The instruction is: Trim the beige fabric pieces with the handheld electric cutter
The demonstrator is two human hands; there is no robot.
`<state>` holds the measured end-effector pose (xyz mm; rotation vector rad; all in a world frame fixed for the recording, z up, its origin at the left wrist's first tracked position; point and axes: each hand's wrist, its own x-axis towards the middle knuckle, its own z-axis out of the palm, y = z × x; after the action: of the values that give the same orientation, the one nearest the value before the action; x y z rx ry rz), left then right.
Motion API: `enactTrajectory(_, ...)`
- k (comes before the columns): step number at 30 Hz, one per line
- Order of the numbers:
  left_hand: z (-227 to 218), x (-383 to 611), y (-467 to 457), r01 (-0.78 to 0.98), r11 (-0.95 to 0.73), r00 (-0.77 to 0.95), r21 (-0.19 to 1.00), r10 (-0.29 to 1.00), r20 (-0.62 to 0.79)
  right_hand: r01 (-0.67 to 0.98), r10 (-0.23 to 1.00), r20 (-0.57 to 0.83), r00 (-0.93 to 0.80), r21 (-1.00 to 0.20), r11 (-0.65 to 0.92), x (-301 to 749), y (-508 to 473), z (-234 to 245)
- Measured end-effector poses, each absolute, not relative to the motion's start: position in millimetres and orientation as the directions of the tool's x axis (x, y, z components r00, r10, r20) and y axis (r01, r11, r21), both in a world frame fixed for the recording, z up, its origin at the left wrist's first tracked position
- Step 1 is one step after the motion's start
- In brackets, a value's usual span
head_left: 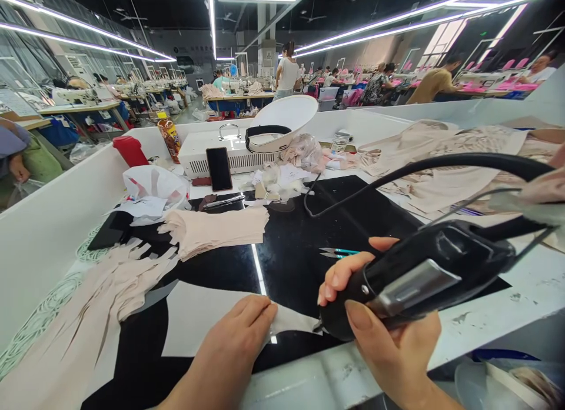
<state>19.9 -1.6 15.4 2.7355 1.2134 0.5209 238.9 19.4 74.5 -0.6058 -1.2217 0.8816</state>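
My left hand (241, 333) lies on a pale fabric piece (198, 316), its fingers together near the narrow end. The thumb is hidden, so I cannot tell whether it pinches the cloth from below. My right hand (392, 345) is wrapped round a black corded handheld power tool (424, 275) with a metal plate on its side. The tool's small metal tip meets the right end of the fabric piece. Behind the tool, thread snips (338, 253) with blue-green handles lie on the black work surface (300, 263).
Stacked beige fabric strips (220, 229) lie behind my left hand, with more strips (97, 298) at left. A phone (219, 169) leans against a white vented box (194, 151). Fabric heaps (441, 157) fill the right side. The tool's black cable (424, 166) arches overhead. Seated people work beyond.
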Motion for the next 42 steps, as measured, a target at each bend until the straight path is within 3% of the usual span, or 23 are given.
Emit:
enactTrajectory(7, 13.8, 25.6, -7.4, 0.720, -0.687, 0.670, -0.101, 0.648, 0.363, -0.221, 0.856, 0.511, 0.084, -0.828, 0.516, 239.9, 14.8, 74.9)
enactTrajectory(10, 15.3, 31.6, -9.0, 0.726, -0.667, 0.669, -0.169, 0.626, 0.401, -0.205, 0.856, 0.510, 0.089, -0.831, 0.517, 239.5, 12.8, 74.5)
enactTrajectory(24, -3.1, 51.5, -22.3, 0.774, -0.597, 0.632, -0.210, 0.712, 0.306, -0.194, 0.859, 0.496, 0.127, -0.837, 0.512, 237.7, 8.8, 73.3)
enactTrajectory(32, -16.0, 60.0, -31.0, 0.824, -0.544, 0.558, -0.160, 0.730, 0.394, -0.194, 0.851, 0.516, 0.098, -0.829, 0.525, 242.5, 12.5, 73.2)
enactTrajectory(42, -10.9, 69.9, -37.4, 0.843, -0.508, 0.534, -0.174, 0.758, 0.374, -0.221, 0.871, 0.478, 0.119, -0.842, 0.492, 242.5, 10.6, 76.3)
